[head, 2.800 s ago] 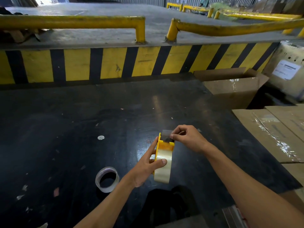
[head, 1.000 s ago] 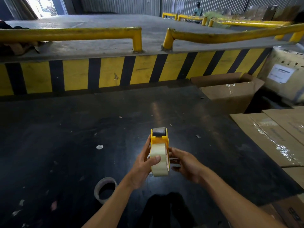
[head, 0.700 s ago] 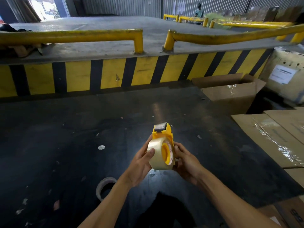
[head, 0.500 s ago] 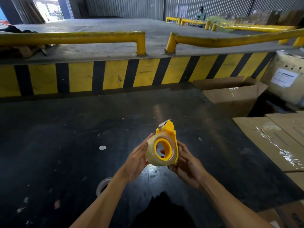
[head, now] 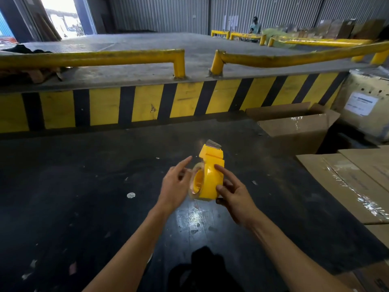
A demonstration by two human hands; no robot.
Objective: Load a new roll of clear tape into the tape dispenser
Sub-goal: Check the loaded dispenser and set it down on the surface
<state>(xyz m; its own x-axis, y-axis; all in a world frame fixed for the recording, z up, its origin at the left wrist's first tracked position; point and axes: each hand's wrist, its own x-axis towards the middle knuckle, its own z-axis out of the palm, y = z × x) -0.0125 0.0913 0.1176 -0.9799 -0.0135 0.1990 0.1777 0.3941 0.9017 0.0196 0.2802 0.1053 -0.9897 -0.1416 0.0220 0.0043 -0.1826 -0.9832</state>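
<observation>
The yellow tape dispenser [head: 211,175] is held above the black table [head: 84,197], its metal blade end pointing away from me. A roll of clear tape [head: 193,182] sits on its hub, on the dispenser's left side. My right hand [head: 233,191] grips the dispenser's right side, index finger laid along the yellow shell. My left hand [head: 175,183] is beside the roll with fingers spread, the thumb touching the roll's edge. The spent tape ring seen earlier on the table is hidden behind my left forearm.
A yellow and black striped dock wall [head: 147,104] with yellow rails runs behind the table. An open cardboard box [head: 294,125] stands at the right, flat cardboard sheets [head: 347,182] nearer. A person [head: 254,26] stands far back. Small scraps dot the table.
The dispenser has turned so its yellow back faces me and the roll faces left. My left hand let go of the roll and spread its fingers. My view tilted up.
</observation>
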